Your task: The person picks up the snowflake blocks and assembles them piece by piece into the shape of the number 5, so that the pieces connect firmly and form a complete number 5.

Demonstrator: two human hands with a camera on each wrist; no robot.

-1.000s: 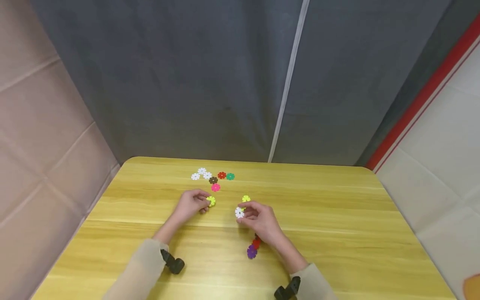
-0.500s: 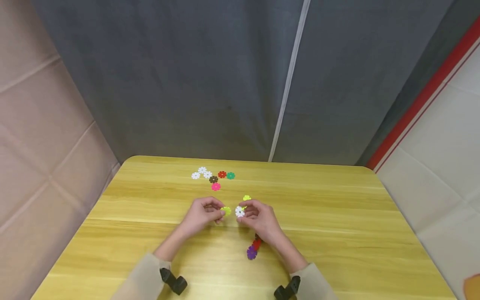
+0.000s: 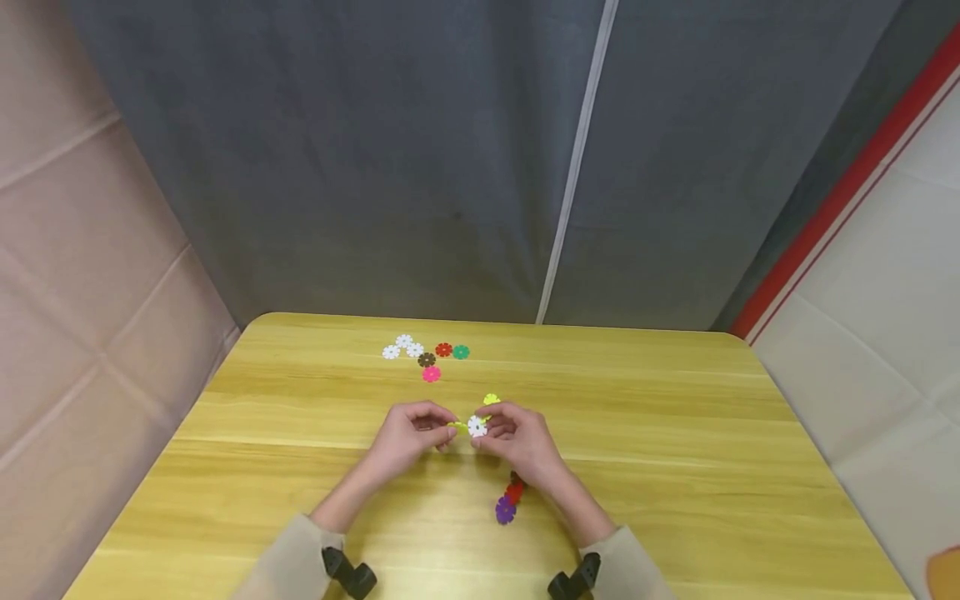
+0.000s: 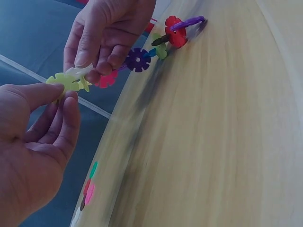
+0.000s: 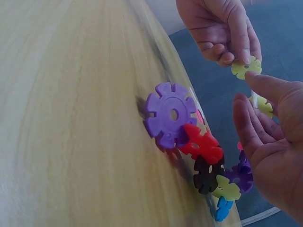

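Left hand (image 3: 408,433) pinches a yellow disc (image 4: 64,81) at the table (image 3: 675,467) centre; right hand (image 3: 521,442) grips a disc chain (image 5: 199,146), trailing toward 6 o'clock, partly hidden by the palm

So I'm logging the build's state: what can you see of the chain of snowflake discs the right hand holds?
The chain of discs is notched, plastic-looking rounds slotted edge to edge: purple, red, black, yellow-green, blue and more. Its purple end lies on the table; the white end is pinched by the right hand. The left hand holds a yellow-green disc against it.
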